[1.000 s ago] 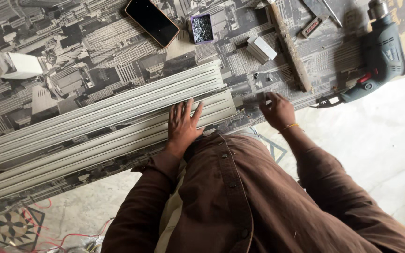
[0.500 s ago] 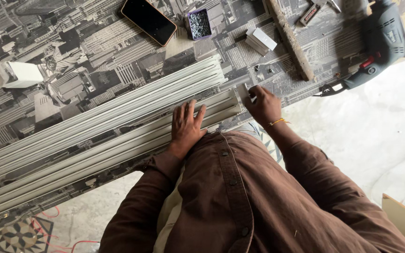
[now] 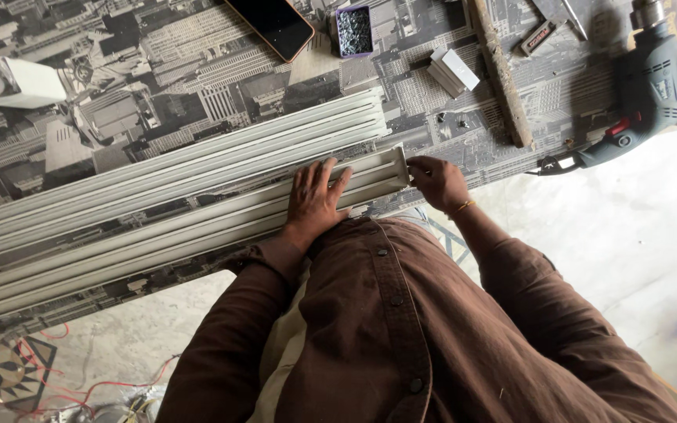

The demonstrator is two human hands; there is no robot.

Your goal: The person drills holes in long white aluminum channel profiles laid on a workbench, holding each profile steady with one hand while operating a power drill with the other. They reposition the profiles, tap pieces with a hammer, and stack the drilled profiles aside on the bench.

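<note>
Two long pale grey metal profiles lie side by side across a table covered with a black-and-white city print [image 3: 197, 94]. My left hand [image 3: 315, 200] rests flat, fingers spread, on the near profile [image 3: 158, 243] close to its right end. My right hand [image 3: 439, 182] is curled at that end, fingertips pinched against the profile's cut face. Whether something small sits between those fingers I cannot tell. The far profile [image 3: 174, 176] lies untouched just behind.
Behind the profiles lie a dark phone [image 3: 276, 23], a small purple box of screws [image 3: 352, 31], a white block [image 3: 454, 69], a rough wooden stick [image 3: 499, 74] and a grey-green drill [image 3: 652, 86]. A white box [image 3: 17, 82] sits far left. Red wires [image 3: 64, 368] trail on the floor.
My right hand has moved left from the table surface to the end of the near profile. My left hand has stayed pressed on the profile.
</note>
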